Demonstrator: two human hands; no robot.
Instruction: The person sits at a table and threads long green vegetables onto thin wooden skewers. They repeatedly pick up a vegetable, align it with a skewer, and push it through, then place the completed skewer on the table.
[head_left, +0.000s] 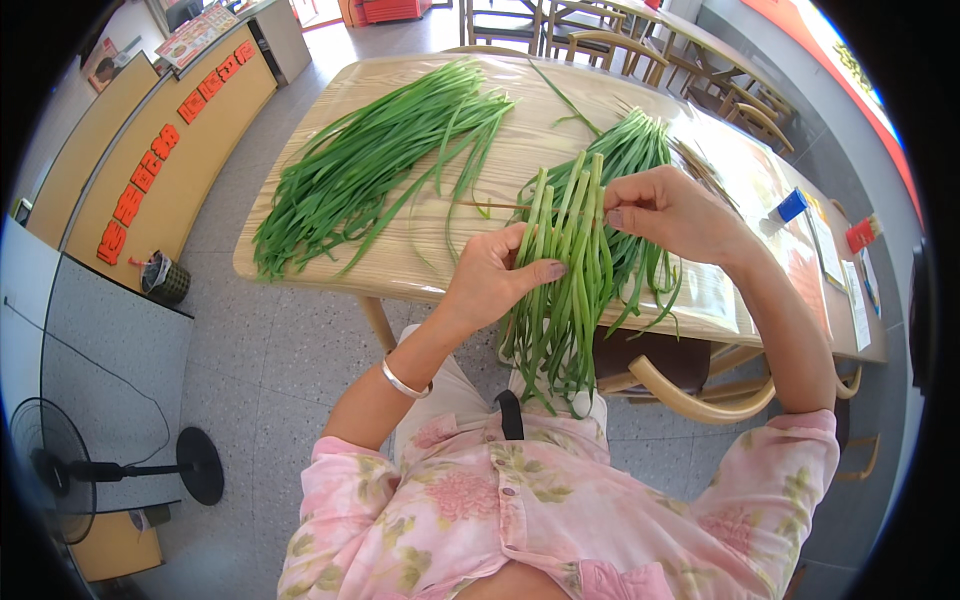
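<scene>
My left hand (499, 274), with a silver bangle at the wrist, grips a row of garlic chives (574, 232) below their pale stem ends. Their green leaves hang down past the table edge. A thin brown skewer (487, 205) runs crosswise at the stems and sticks out to the left; whether it pierces every stem I cannot tell. At the row's right side, my right hand (667, 214) has thumb and fingers pinched together by the outermost stem. What lies between those fingertips is hidden, perhaps a stem or the skewer's end.
A large pile of chives (375, 165) covers the table's (315, 127) left half; a smaller pile (637, 146) lies behind my hands. Loose skewers (705, 172) rest at right, near a blue container (789, 205) and a red one (864, 234). A chair (697, 394) stands close below.
</scene>
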